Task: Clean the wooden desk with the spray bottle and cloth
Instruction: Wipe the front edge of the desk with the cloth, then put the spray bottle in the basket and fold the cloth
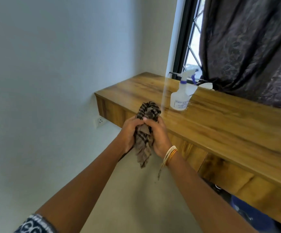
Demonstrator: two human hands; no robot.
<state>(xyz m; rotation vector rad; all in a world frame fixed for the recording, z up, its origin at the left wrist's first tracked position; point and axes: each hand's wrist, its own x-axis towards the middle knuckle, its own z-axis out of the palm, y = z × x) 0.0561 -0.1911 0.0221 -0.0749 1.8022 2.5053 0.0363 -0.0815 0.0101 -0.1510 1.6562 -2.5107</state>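
A brown striped cloth (147, 115) is bunched up between both my hands, just off the desk's front edge near its left end. My left hand (129, 133) grips the cloth from the left and my right hand (158, 137) grips it from the right; a loose tail hangs down below them. The wooden desk (220, 128) runs from the left corner toward the lower right. A clear spray bottle (181, 98) with a white and blue trigger head stands upright on the desk by the window, apart from my hands.
A dark curtain (254, 47) hangs over the desk's back edge on the right, beside a black-framed window (189, 39). A wall socket (100, 121) sits under the desk's left end. White walls close the corner. Dark objects lie under the desk at lower right.
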